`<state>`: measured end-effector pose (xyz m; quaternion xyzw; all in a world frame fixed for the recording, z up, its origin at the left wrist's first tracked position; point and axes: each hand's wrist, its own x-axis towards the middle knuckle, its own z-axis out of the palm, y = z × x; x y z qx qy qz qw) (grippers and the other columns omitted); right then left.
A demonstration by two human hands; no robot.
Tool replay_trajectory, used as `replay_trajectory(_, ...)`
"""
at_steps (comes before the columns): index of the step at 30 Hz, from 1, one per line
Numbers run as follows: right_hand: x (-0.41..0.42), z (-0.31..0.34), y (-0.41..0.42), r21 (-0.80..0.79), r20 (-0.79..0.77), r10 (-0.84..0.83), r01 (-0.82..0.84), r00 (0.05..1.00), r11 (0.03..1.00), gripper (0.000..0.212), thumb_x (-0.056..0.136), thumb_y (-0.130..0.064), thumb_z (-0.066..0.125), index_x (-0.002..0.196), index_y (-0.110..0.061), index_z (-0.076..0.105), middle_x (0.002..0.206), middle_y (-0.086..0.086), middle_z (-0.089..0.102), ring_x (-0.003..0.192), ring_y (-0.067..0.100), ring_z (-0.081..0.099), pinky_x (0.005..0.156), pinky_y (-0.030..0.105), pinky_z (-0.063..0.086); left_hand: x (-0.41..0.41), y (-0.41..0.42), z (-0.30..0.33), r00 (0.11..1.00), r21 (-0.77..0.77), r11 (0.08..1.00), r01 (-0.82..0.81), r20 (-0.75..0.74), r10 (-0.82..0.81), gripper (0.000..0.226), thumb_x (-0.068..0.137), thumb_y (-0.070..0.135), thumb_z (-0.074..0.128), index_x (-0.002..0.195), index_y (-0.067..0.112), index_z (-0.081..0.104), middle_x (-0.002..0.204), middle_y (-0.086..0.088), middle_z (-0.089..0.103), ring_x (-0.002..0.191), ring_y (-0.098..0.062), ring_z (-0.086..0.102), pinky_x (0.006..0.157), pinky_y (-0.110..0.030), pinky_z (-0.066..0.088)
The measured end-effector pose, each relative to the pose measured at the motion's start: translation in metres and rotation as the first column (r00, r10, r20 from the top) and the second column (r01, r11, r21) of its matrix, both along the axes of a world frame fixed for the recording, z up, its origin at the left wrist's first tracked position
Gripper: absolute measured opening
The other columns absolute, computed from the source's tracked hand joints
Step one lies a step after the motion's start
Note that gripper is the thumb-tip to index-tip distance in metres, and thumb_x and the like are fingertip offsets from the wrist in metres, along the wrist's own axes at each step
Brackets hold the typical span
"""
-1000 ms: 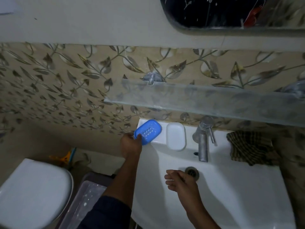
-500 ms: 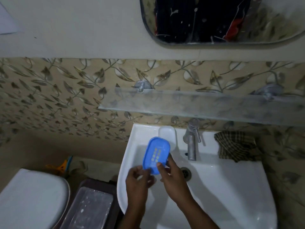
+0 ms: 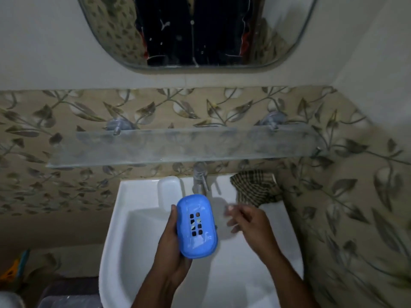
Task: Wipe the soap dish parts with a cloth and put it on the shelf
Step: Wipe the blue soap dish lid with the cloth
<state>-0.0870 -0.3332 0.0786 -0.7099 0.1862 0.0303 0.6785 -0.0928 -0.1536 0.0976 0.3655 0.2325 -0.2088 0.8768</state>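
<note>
- the blue tray (image 3: 196,226) is gripped along its edge by the left hand (image 3: 172,243) over the sink (image 3: 115,230), face up for wiping.
- the right hand (image 3: 249,223) is spread and empty, likely bound for the cloth (image 3: 255,187).
- the white dish (image 3: 169,192) is left at the sink's back; the shelf (image 3: 178,147) is bare.

A blue soap dish tray (image 3: 196,226), a white soap dish base (image 3: 169,191), a white sink (image 3: 124,218), a brown-and-cream checked cloth (image 3: 255,188), and beige wall tiles (image 3: 66,112) with a leaf-and-vine pattern.
</note>
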Motion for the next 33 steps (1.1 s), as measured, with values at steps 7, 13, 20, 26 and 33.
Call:
replay_trajectory(7, 0.060, -0.062, -0.039, -0.602, 0.064, -0.181, 0.183, 0.981, 0.777, 0.029, 0.088, -0.033, 0.060, 0.103, -0.010, 0.070, 0.106, 0.015, 0.069, 0.101, 0.032, 0.064, 0.082, 0.033, 0.048, -0.010, -0.057, 0.006, 0.992, -0.007, 0.994, 0.113, -0.060, -0.113, 0.039, 0.090, 0.021, 0.060, 0.124, 0.002, 0.066, 0.117, -0.022, 0.072, 0.098, -0.032, 0.073, 0.086, -0.046, 0.060)
replay_trajectory(13, 0.090, -0.107, -0.070, -0.945, -0.099, -0.034, -0.083, 0.995, 0.315, 0.058, 0.081, -0.033, 0.074, 0.131, -0.008, 0.060, 0.124, 0.022, 0.063, 0.116, 0.044, 0.055, 0.098, 0.057, 0.043, -0.002, -0.037, -0.007, 0.990, -0.050, 0.993, 0.111, -0.083, -0.115, 0.046, 0.078, 0.014, 0.077, 0.122, 0.003, 0.069, 0.115, -0.024, 0.071, 0.092, -0.032, 0.073, 0.078, -0.044, 0.062)
replay_trajectory(20, 0.071, -0.067, -0.061, -0.613, -0.120, -0.173, 0.064, 0.978, 0.788, 0.023, 0.088, -0.038, 0.055, 0.088, -0.018, 0.067, 0.091, 0.010, 0.073, 0.085, 0.030, 0.068, 0.081, 0.043, 0.056, 0.004, -0.011, 0.000, 0.996, -0.120, 0.991, 0.060, -0.065, -0.068, 0.043, 0.088, 0.016, 0.052, 0.127, -0.001, 0.063, 0.125, -0.022, 0.068, 0.112, -0.033, 0.068, 0.091, -0.045, 0.055)
replay_trajectory(26, 0.010, -0.004, -0.013, 0.538, -0.226, -0.273, 0.354, 0.935, 0.765, 0.034, 0.097, -0.034, 0.050, 0.097, -0.011, 0.075, 0.098, 0.015, 0.077, 0.090, 0.030, 0.070, 0.079, 0.038, 0.054, 0.007, 0.007, 0.008, 0.999, -0.046, 0.998, 0.054, -0.001, -0.054, 0.043, 0.091, 0.023, 0.054, 0.123, -0.004, 0.064, 0.103, -0.026, 0.072, 0.094, -0.038, 0.069, 0.083, -0.047, 0.058)
replay_trajectory(33, -0.019, 0.068, 0.066, -0.417, 0.477, 0.115, 0.109, 0.872, 0.902, 0.023, 0.088, -0.015, 0.071, 0.108, -0.026, 0.066, 0.106, -0.013, 0.067, 0.097, -0.005, 0.063, 0.084, 0.011, 0.048, 0.005, 0.019, 0.025, 0.997, -0.064, 0.998, 0.025, 0.078, -0.020, 0.078, 0.080, 0.074, 0.041, 0.109, 0.012, 0.078, 0.113, -0.019, 0.073, 0.099, -0.034, 0.072, 0.092, -0.046, 0.052)
